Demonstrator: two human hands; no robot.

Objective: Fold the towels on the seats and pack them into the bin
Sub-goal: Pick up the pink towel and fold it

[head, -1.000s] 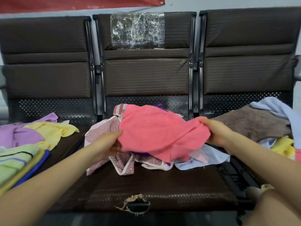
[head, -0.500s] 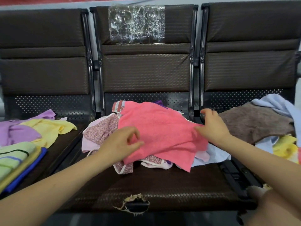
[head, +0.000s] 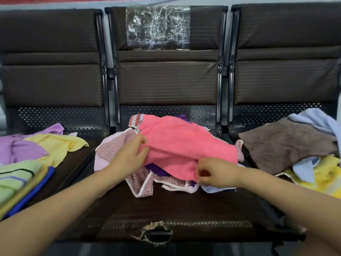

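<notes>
Gripping pink towel (head: 186, 145) w/ both hands, atop mixed pile on mid seat (head: 184, 215).
L hand (head: 132, 156) clutches its left edge; R hand (head: 217, 172) fingers (head: 200, 168) pinch near front hem.

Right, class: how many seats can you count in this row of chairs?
3. The left seat holds folded and loose towels, the middle seat has the pile with the pink towel, and the right seat carries the brown towel. More may lie beyond the frame.
</notes>
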